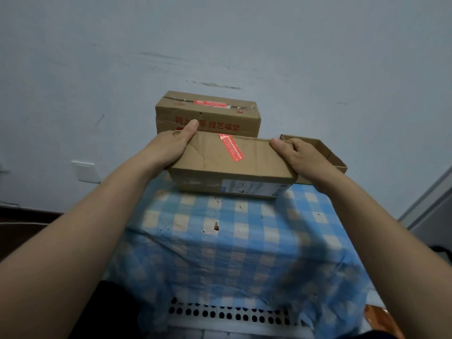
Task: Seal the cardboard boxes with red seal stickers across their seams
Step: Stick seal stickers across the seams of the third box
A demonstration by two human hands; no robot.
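You gripped the box (232,165) at both ends. Your left hand (171,145) clamped the left end, thumb laid along the top's far corner and fingers hidden behind the cardboard. Your right hand (303,157) clamped the right end, thumb on the top edge and fingers curled round the side. The box sat at the far part of the surface (220,241); I could not tell whether it rested on the checked cloth or hung just above it.

Its long axis ran left to right, the left end turned slightly away from you and a labelled long side facing you. The sticker (231,147) lay slanted on the top, from the far edge toward the near right.

Space was tight behind. The rear box (215,119) stood just beyond, its long axis also left to right, close to the wall (220,33), with its own sticker (210,104) lying along the top seam. Your left thumb tip overlapped its front face. The open box (327,152) sat just beside the right end, behind your right hand. The room lay on your side, where the cloth ran down to the near edge and draped over it. The surface's left edge fell away beneath your left forearm.
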